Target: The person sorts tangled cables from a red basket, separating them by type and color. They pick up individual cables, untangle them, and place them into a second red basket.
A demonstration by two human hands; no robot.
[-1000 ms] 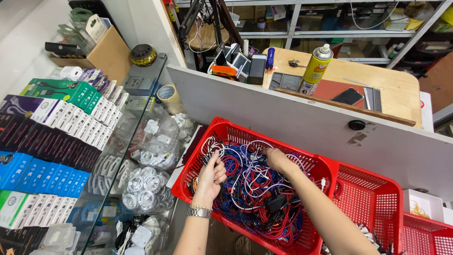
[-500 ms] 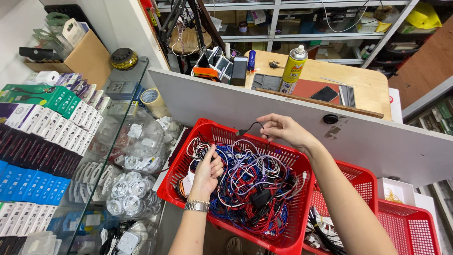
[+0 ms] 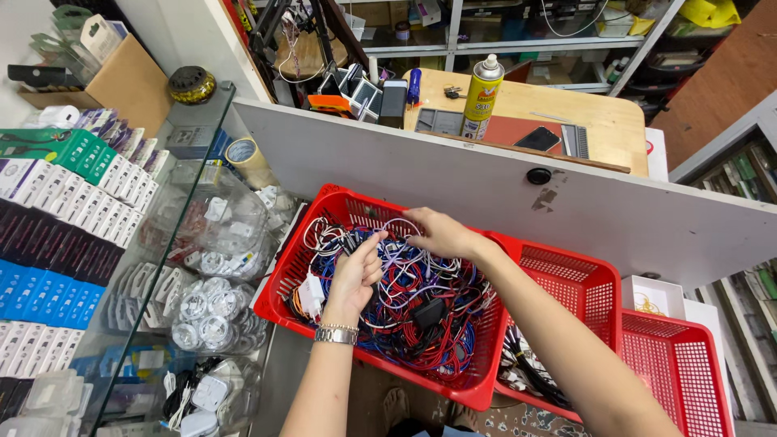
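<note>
A red plastic basket in front of me holds a tangle of red, blue, white and black cables. My left hand, with a metal watch on its wrist, is down in the cables with its fingers closed around a few strands. Over the far side of the tangle, my right hand pinches a white cable between its fingertips. A white plug lies at the basket's left side.
More red baskets stand to the right, one holding dark cables. A glass counter on the left covers packaged goods and rows of small boxes. Behind a white partition, a wooden desk holds a spray can.
My right hand has come down from above the far rim onto the cables. My left hand stays in the tangle. The view has shifted slightly.
</note>
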